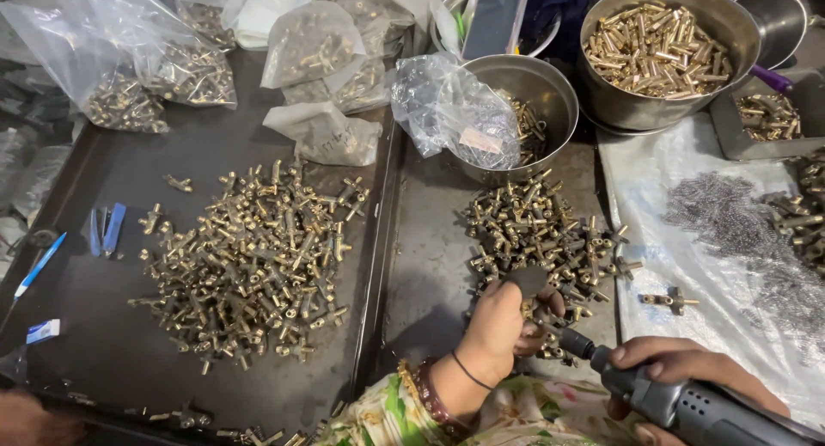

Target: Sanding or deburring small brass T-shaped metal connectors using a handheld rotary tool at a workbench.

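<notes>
My left hand [503, 326] pinches one small brass fitting [528, 309]. My right hand [687, 369] grips a grey power driver [670, 403], its tip touching the fitting.

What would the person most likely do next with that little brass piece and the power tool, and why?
Probably press the driver tip fully into the brass fitting pinched in the left hand. The right hand already aims the tool's tip at it, right against the fitting, above the nearer pile of fittings.

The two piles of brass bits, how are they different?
The left pile looks bigger and spread out on the dark tray; the right pile is smaller, heaped beside the steel bowl. The left hand touches only the right pile. Both hold similar brass fittings.
</notes>
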